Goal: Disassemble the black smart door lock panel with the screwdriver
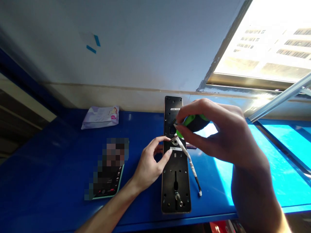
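Note:
A long black door lock panel [175,165] lies back side up on the blue table, with screw holes, labels and a metal post near its lower end. My left hand [152,158] steadies its left edge, thumb and index finger on the face beside the round spindle hole [175,141]. Above the panel, my right hand [218,132] is closed on the green and black handle of a screwdriver [195,123]. The screwdriver's tip is hard to make out near my left index finger. A white-wrapped cable [190,161] runs from the panel's middle to a small plug at its right.
On the left lies a phone [107,181] with a lit screen, partly blurred. Behind it, a white and purple packet [100,117] rests near the wall. The blue table [138,207] ends close below the panel. Bright sunlight enters through a window [264,45] at right.

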A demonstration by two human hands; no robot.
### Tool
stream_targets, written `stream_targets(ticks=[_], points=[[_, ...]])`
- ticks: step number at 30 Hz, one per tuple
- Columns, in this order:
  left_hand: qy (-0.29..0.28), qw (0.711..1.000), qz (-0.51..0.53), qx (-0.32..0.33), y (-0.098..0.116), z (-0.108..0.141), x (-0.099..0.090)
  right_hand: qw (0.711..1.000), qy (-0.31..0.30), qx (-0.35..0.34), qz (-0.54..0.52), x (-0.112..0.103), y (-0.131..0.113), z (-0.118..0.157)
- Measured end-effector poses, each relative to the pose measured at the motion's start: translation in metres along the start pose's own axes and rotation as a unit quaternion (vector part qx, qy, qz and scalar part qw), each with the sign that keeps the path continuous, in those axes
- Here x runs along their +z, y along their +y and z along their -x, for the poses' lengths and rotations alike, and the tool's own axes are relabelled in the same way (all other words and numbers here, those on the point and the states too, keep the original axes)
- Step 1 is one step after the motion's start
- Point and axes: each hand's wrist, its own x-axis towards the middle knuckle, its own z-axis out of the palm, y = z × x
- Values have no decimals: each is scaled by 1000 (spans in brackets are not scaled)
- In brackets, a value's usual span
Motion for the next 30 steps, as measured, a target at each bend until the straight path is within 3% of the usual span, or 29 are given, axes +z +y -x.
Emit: stream_targets(ticks=[2, 7, 13, 20, 26, 30], points=[[1, 1000, 12, -1, -1, 0, 1, 1000, -14, 16, -5, -1, -3, 1], [6, 997, 80, -14, -5, -2, 4, 993, 76, 54, 75, 4, -8, 0], [5, 994, 105, -17, -7, -3, 6, 999, -24, 17, -28, -3, -11, 0], [8, 996, 87, -13, -7, -2, 5, 994, 64, 75, 55, 2, -3, -1], [14, 996, 82, -13, -7, -1, 6, 999, -6, 44, -13, -7, -4, 0], [18, 996, 91, -10, -7, -1, 7, 999, 7, 39, 12, -6, -4, 0]])
